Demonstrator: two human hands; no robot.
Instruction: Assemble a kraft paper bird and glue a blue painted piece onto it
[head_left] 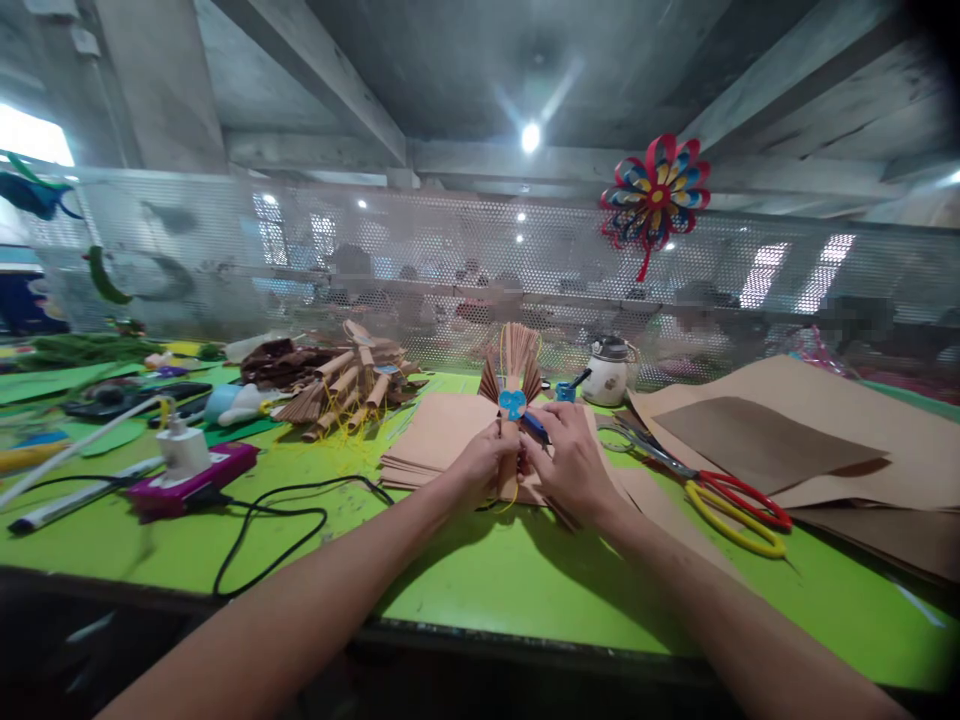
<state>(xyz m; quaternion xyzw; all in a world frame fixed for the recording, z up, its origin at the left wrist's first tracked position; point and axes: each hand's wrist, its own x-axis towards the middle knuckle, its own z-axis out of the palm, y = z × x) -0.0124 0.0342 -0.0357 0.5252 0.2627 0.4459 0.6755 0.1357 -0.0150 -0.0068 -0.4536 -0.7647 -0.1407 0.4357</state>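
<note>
A brown folded-paper fan [514, 366] with a blue cut-out piece on its front stands upright over a stack of brown paper sheets [439, 432]. My left hand [484, 462] is closed round the fan's lower stem. My right hand [571, 462] is closed too, pinching the stem from the right and holding a dark blue tool [536, 427] that points at the fan. A thin yellow string loops around the fan and hangs below my hands.
On the green table [480, 570] red-and-yellow scissors [731, 505] lie to the right, beside large brown paper sheets [810, 440]. A pile of finished paper fans [349, 385], a purple power strip [191, 480] with black cable and a white pot [606, 372] lie around. A mesh screen [375, 270] stands behind.
</note>
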